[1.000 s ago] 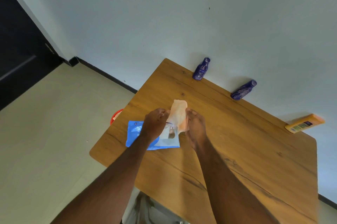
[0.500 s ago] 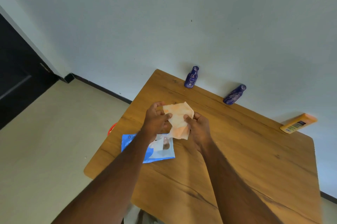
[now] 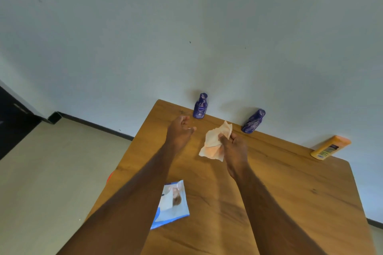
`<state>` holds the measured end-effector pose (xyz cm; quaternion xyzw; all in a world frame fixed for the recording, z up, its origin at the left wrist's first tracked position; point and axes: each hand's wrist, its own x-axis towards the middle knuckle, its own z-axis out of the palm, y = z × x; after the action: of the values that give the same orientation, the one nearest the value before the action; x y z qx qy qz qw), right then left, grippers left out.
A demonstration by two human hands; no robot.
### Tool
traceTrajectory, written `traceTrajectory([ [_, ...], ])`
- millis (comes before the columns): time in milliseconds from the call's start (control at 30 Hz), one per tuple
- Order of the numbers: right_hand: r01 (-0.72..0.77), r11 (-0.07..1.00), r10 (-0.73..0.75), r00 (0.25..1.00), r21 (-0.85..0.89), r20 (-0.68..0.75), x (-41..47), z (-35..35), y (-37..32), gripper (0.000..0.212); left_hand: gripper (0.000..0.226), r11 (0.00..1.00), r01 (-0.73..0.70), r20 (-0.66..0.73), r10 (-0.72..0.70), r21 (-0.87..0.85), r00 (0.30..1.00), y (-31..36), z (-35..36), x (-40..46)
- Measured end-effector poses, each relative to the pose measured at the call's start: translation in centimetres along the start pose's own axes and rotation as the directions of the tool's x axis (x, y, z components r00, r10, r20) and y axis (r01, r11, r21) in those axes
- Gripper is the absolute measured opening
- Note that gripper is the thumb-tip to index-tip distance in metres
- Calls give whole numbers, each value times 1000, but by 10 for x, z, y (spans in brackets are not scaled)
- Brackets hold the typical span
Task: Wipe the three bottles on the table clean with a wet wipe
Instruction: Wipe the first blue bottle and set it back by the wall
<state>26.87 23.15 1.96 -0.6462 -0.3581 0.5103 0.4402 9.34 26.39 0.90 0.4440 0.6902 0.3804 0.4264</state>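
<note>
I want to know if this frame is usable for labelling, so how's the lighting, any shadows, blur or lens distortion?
Head view: soft, even light with no glare. Faint shadows fall on the wall behind the two blue bottles and on the table under the forearms. The wide-angle lens leans the orange bottle outward. The left hand looks slightly blurred; the wipe in the right hand reads clearly.

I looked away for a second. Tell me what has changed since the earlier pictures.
The left hand has let go of the wet wipe and now reaches, fingers loose, toward the left blue bottle. The right hand alone holds the wipe and has carried it forward, away from the wipe pack. The pack, the other blue bottle and the orange bottle stayed put on the table.
</note>
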Motion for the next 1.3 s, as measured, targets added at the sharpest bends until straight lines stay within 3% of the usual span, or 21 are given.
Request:
traceTrajectory([
  [133, 9, 1000, -10, 1000, -22, -30, 20, 4, 3, 32, 62, 989, -55, -2, 56, 137, 998, 4, 14, 41],
  [300, 23, 1000, -24, 998, -20, -57, 41, 8, 15, 34, 71, 981, -72, -6, 74, 181, 997, 2, 29, 91],
  [533, 8, 996, -8, 1000, 87, 5, 48, 2, 27, 43, 68, 945, -146, -23, 159, 294, 987, -3, 53, 131],
  [667, -2, 998, 0, 1000, 67, 18, 47, -10, 35, 37, 57, 959, -129, -55, 147, 253, 988, -6, 69, 140],
  [833, -56, 984, 57, 998, 170, 0, 40, -28, 43, 31, 44, 965, -177, -71, 193, 191, 979, -14, 77, 125],
  [1000, -150, 904, 152, 988, 399, 27, 22, -44, 52, 43, 45, 974, -193, -43, 189, -116, 981, -12, 86, 56],
  [1133, -134, 834, 107, 991, 536, 82, 2, -65, 77, 53, 22, 936, -266, -39, 264, -230, 964, -33, 95, -9],
  [1300, -68, 794, 15, 996, 605, 92, -25, -95, 122, 37, 20, 906, -342, -44, 342, -250, 939, -57, 112, -75],
])
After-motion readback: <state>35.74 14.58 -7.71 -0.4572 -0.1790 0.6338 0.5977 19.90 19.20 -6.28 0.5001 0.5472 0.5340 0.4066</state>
